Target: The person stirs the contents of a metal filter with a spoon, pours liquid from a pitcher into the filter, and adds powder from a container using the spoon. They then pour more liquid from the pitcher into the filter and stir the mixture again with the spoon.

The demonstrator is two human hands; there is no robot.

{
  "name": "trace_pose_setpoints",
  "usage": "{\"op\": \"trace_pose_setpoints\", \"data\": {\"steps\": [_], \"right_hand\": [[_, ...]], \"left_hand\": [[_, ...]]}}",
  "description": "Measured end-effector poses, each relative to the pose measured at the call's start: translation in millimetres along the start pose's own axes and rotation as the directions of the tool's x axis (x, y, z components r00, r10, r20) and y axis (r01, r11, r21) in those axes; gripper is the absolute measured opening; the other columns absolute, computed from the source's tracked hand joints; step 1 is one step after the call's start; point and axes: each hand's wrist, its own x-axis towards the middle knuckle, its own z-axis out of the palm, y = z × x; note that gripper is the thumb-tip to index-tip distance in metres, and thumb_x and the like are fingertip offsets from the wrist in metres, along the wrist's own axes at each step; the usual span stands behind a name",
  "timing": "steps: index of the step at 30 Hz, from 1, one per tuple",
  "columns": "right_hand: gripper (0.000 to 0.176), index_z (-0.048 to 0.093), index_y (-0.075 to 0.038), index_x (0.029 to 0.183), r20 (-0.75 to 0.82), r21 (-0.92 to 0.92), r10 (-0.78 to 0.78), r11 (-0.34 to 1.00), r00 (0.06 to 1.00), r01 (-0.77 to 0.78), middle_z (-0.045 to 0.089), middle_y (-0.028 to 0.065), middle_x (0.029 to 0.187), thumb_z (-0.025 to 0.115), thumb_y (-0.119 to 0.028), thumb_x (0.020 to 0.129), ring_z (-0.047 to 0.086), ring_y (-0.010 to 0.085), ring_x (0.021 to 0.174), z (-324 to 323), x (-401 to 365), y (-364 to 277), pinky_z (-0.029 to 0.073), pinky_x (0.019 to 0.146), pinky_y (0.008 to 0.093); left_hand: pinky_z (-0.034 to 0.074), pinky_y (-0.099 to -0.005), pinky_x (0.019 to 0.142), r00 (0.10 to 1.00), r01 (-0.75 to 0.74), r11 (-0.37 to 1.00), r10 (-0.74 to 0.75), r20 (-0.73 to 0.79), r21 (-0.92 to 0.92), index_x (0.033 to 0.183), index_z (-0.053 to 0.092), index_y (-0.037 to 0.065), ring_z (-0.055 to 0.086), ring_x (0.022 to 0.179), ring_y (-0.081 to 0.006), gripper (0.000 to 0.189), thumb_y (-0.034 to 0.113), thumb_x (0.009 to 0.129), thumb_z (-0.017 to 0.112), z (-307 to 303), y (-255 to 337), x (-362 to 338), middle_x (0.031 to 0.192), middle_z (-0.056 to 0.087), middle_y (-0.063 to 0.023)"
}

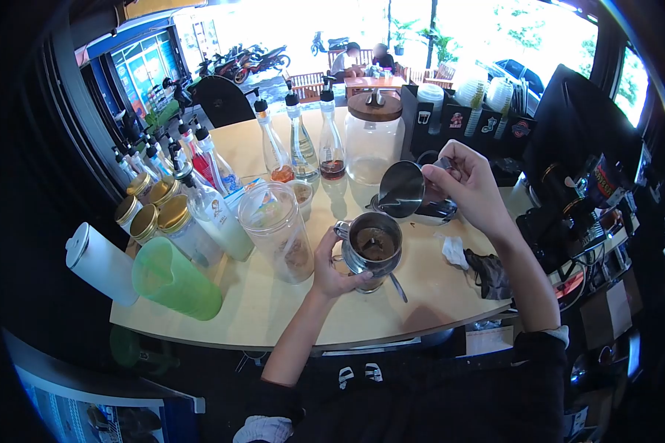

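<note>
My right hand (458, 177) grips the handle of a small metal pitcher (402, 189). The pitcher is tipped, its lip close above a metal coffee dripper (377, 240) with wet brown coffee inside. Below the dripper, part of a glass mug shows, and a spoon (398, 288) sticks out at its lower right. My left hand (335, 269) is closed around the left side of the dripper and mug, thumb across the front. Just left of that hand stands a large clear plastic jar (273, 225) with brown matter at its bottom.
A green pitcher (177, 280), white tumbler (100, 262) and gold-lidded jars (174, 214) crowd the left. Pump bottles (303, 140) and a wooden-lidded glass jar (374, 144) line the back. A dark cloth (489, 275) and white tissue (454, 252) lie right.
</note>
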Motion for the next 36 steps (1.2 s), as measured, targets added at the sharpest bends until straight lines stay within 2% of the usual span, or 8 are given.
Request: {"op": "trace_pose_setpoints", "data": {"steps": [6, 16, 25, 28, 30, 31, 32, 36], "right_hand": [[0.019, 0.05, -0.006, 0.076, -0.129, 0.23, 0.11, 0.97, 0.986, -0.078, 0.05, -0.0041, 0.065, 0.064, -0.01, 0.088, 0.048, -0.0002, 0.06, -2.7, -12.7, 25.3, 0.035, 0.051, 0.0154], [0.025, 0.045, -0.01, 0.071, -0.156, 0.566, 0.351, 0.798, 0.923, -0.207, 0.053, -0.0003, 0.064, 0.063, -0.011, 0.089, 0.05, 0.0078, 0.054, 14.6, -40.8, 163.5, 0.038, 0.053, 0.0222], [0.025, 0.045, -0.009, 0.072, -0.278, 0.652, 0.352, 0.752, 0.894, -0.094, 0.051, -0.0003, 0.063, 0.06, -0.012, 0.092, 0.051, 0.0095, 0.059, 39.5, -43.0, 217.8, 0.041, 0.057, 0.0245], [0.019, 0.048, -0.008, 0.079, -0.311, 0.543, 0.357, 0.827, 0.881, -0.144, 0.052, 0.0007, 0.07, 0.058, -0.014, 0.093, 0.053, 0.0101, 0.065, 40.9, -50.2, 212.4, 0.043, 0.059, 0.025], [0.014, 0.05, -0.006, 0.089, -0.464, 0.242, 0.297, 0.949, 0.835, -0.203, 0.054, 0.0026, 0.081, 0.061, -0.015, 0.092, 0.054, 0.0099, 0.072, 40.7, -54.6, 203.6, 0.043, 0.06, 0.0243], [0.018, 0.05, -0.004, 0.096, -0.565, -0.145, 0.01, 0.983, 0.825, -0.111, 0.055, 0.0044, 0.088, 0.063, -0.013, 0.089, 0.053, 0.009, 0.076, 39.4, -57.7, 209.6, 0.044, 0.062, 0.024], [0.018, 0.05, -0.004, 0.096, -0.558, -0.144, 0.022, 0.982, 0.83, -0.122, 0.055, 0.0044, 0.088, 0.063, -0.013, 0.089, 0.053, 0.009, 0.076, 39.9, -69.7, 209.4, 0.044, 0.062, 0.024], [0.02, 0.052, -0.004, 0.096, -0.092, -0.321, 0.153, 0.931, 0.984, -0.175, 0.056, 0.0093, 0.086, 0.066, -0.009, 0.082, 0.058, 0.0203, 0.074, 66.3, -111.6, 162.6, 0.048, 0.065, 0.0336]], "left_hand": [[0.042, -0.0365, 0.095, 0.996, 0.001, 1.0, -0.002, -0.094, -0.018, 0.122, 0.051, -0.002, 0.055, 0.111, -0.0228, 0.085, 0.061, 0.068, 0.071, -3.1, -7.1, -4.7, 0.119, 0.056, -0.0141], [0.042, -0.0361, 0.093, 0.993, 0.008, 0.999, -0.012, -0.118, -0.038, 0.124, 0.05, -0.001, 0.053, 0.11, -0.0214, 0.079, 0.061, 0.076, 0.063, -2.9, -6.8, -7.7, 0.12, 0.056, -0.0131], [0.04, -0.037, 0.096, 0.992, 0.034, 0.999, -0.039, -0.123, -0.043, 0.125, 0.048, 0.0, 0.053, 0.112, -0.022, 0.086, 0.055, 0.064, 0.075, 1.5, -11.7, -13.5, 0.119, 0.056, -0.011], [0.04, -0.0368, 0.096, 0.991, 0.056, 0.998, -0.057, -0.119, -0.019, 0.125, 0.048, 0.0, 0.053, 0.113, -0.0221, 0.087, 0.052, 0.062, 0.078, 6.6, -6.6, -14.0, 0.119, 0.056, -0.0109], [0.039, -0.0368, 0.096, 0.991, 0.045, 0.999, -0.044, -0.129, 0.004, 0.125, 0.048, -0.001, 0.054, 0.112, -0.0224, 0.088, 0.05, 0.06, 0.079, 7.7, -4.9, -13.0, 0.118, 0.056, -0.0111], [0.04, -0.0373, 0.096, 0.99, 0.014, 0.999, -0.009, -0.141, 0.038, 0.125, 0.048, -0.001, 0.053, 0.112, -0.0226, 0.089, 0.052, 0.061, 0.078, 7.5, -6.4, -13.2, 0.118, 0.055, -0.0113], [0.04, -0.0373, 0.096, 0.989, 0.028, 0.999, -0.022, -0.147, 0.037, 0.125, 0.048, -0.001, 0.053, 0.112, -0.0226, 0.089, 0.052, 0.061, 0.078, 5.5, -7.0, -12.8, 0.118, 0.055, -0.0113], [0.041, -0.0387, 0.094, 0.988, -0.009, 0.998, 0.018, -0.155, 0.058, 0.128, 0.044, -0.002, 0.05, 0.114, -0.0233, 0.093, 0.058, 0.064, 0.074, 0.9, -5.0, -11.2, 0.121, 0.051, -0.0129]]}}
